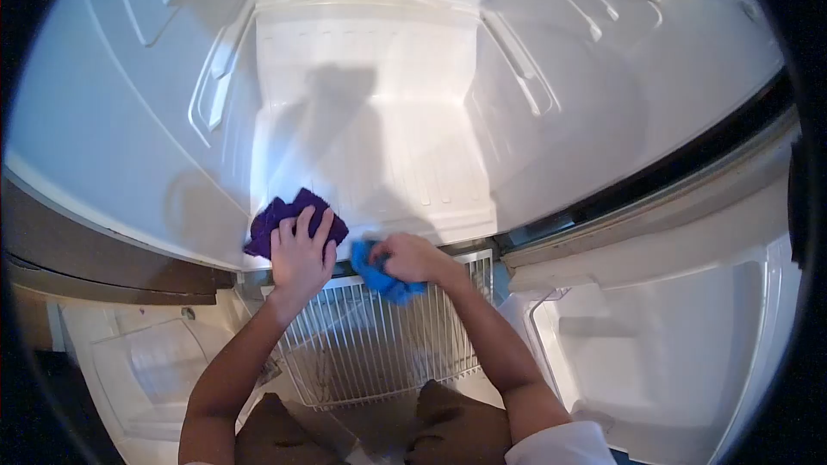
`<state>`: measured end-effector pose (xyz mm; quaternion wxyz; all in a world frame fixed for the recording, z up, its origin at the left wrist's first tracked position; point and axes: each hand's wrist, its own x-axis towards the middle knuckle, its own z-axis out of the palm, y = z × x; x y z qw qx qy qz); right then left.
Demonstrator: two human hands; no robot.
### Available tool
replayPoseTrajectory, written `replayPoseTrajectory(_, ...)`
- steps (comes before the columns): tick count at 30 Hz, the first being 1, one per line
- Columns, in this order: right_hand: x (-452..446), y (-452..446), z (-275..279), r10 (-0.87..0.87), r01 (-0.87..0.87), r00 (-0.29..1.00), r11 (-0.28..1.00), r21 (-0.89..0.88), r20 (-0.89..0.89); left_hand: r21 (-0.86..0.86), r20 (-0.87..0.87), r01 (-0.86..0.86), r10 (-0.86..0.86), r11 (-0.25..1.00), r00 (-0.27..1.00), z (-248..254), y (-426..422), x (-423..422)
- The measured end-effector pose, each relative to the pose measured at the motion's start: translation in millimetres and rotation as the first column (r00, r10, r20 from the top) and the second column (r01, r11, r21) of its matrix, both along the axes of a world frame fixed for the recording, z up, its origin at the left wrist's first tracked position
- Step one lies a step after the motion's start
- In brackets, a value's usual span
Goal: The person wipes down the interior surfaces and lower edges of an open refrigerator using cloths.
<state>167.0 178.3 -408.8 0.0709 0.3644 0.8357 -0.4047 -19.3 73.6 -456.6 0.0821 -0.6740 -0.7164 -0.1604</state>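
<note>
Purple cloth [272, 213], crumpled at the front left corner of the fridge [413, 112], under the left hand [299, 257]. Fingers of this hand spread apart over the cloth, seemingly pressing from above and not gripping. Blue cloth [372, 277], bunched at the front edge of the fridge, to the right of the purple one and above the upper end of the rack [388, 353]. Fingers of the right hand [415, 258] bent and, as far as visible through some blur, clamped on the blue cloth; impossible to tell the exact hold of each finger.

First possible trouble: a slide of the purple cloth over the front edge of the fridge, caused by flat pressure without grip on smooth plastic. Possible too: a catch of the blue cloth on the bars of the rack, because of loose folds so near to them. Cannot tell about contact there. In case of a pull on a caught fold, risk of a tipped rack, with knees [461, 430] close by in front of the fridge and no fastening visible. With too wide a swing, risk of a knock of the right forearm [491, 336] against the open door [663, 349], at the front right of the fridge. Smaller danger: a spot overlooked inside the fridge, because of the shadows [332, 108].
</note>
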Motion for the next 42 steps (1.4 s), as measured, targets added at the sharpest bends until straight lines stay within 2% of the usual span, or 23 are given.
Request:
replayPoseTrajectory(1,11,6,11,0.061,-0.054,0.997,0.983,-0.178,0.037,0.003,0.005,0.008,-0.008,1.0,1.0,0,-3,0)
replayPoseTrajectory(3,42,22,29,-0.144,0.156,0.983,0.983,0.102,-0.113,0.016,0.009,0.036,-0.036,0.999,0.999,-2,-3,-5)
replayPoseTrajectory(5,46,47,61,-0.496,0.504,0.863,0.844,0.181,-0.092,0.015,0.024,0.055,-0.055,0.998,0.998,0,-4,-5)
replayPoseTrajectory(7,37,75,54,-0.496,0.573,0.818,0.651,0.498,-0.291,0.006,-0.028,0.05,-0.05,0.999,0.998,5,-1,-6)
replayPoseTrajectory(8,38,94,27,-0.505,0.579,0.813,0.646,0.498,-0.289,0.005,-0.033,0.056,-0.056,0.998,0.998,6,0,-8)
replayPoseTrajectory(10,46,135,-46,-0.238,0.371,0.929,0.596,0.712,-0.285,0.013,-0.068,0.056,-0.055,0.998,0.996,6,4,-12)
replayPoseTrajectory(13,65,119,-77,-0.345,0.42,0.894,0.43,0.799,-0.285,-0.067,-0.026,0.05,-0.052,0.997,0.998,8,2,-15)
replayPoseTrajectory(14,65,100,-82,-0.354,0.417,0.894,0.432,0.8,-0.275,-0.034,-0.006,0.049,-0.049,0.998,0.999,7,0,-19)
replayPoseTrajectory(16,63,66,-85,-0.556,0.397,0.791,0.153,0.905,-0.254,-0.007,0.046,0.027,-0.027,1.0,0.999,3,1,-27)
replayPoseTrajectory(17,67,51,-74,-0.56,0.388,0.79,0.142,0.91,-0.25,0.004,0.024,0.032,-0.032,0.999,0.999,2,1,-28)
replayPoseTrajectory(19,70,25,-49,-0.615,0.519,0.769,0.439,0.733,-0.177,0.011,0.002,0.022,-0.022,1.0,1.0,1,3,-27)
replayPoseTrajectory(20,80,30,-50,-0.651,0.754,0.651,0.499,0.427,-0.39,0.016,0.007,0.024,-0.024,1.0,1.0,2,3,-27)
replayPoseTrajectory(22,90,33,-30,-0.527,0.906,0.399,0.353,0.233,-0.751,-0.003,0.0,0.012,-0.012,1.0,1.0,2,3,-26)
replayPoseTrajectory(24,82,19,45,-0.318,0.882,0.47,0.128,0.454,-0.823,-0.003,0.012,0.014,-0.013,1.0,1.0,0,3,-26)
replayPoseTrajectory(25,83,19,68,-0.25,0.807,0.559,-0.056,0.588,-0.79,-0.006,0.02,0.01,-0.01,1.0,1.0,-1,1,-25)
replayPoseTrajectory(26,81,12,91,-0.301,0.722,0.611,-0.167,0.671,-0.732,-0.001,0.011,0.014,-0.014,1.0,1.0,-1,1,-26)
replayPoseTrajectory(29,98,39,69,-0.403,0.572,0.678,-0.236,0.786,-0.614,0.036,0.006,0.039,-0.039,0.999,0.999,-2,0,-28)
replayPoseTrajectory(34,65,33,-27,-0.674,0.691,0.563,0.067,0.72,-0.478,0.047,0.034,0.058,-0.06,0.997,0.998,0,-3,-31)
replayPoseTrajectory(35,68,29,-41,-0.67,0.692,0.565,0.067,0.719,-0.481,0.029,0.05,0.073,-0.074,0.997,0.996,0,-4,-32)
replayPoseTrajectory(37,67,22,-59,-0.784,0.687,0.531,0.177,0.705,-0.321,0.013,0.06,0.081,-0.082,0.997,0.995,1,-4,-37)
replayPoseTrajectory(38,68,22,-60,-0.779,0.689,0.536,0.18,0.702,-0.326,0.006,0.077,0.096,-0.096,0.995,0.992,1,-4,-39)
replayPoseTrajectory(40,72,22,-56,-0.698,0.71,0.641,0.38,0.593,-0.319,0.014,0.081,0.099,-0.099,0.995,0.992,1,-6,-38)
replayPoseTrajectory(42,62,24,-56,-0.673,0.714,0.651,0.386,0.585,-0.351,0.027,0.062,0.073,-0.074,0.997,0.995,-1,-4,-34)
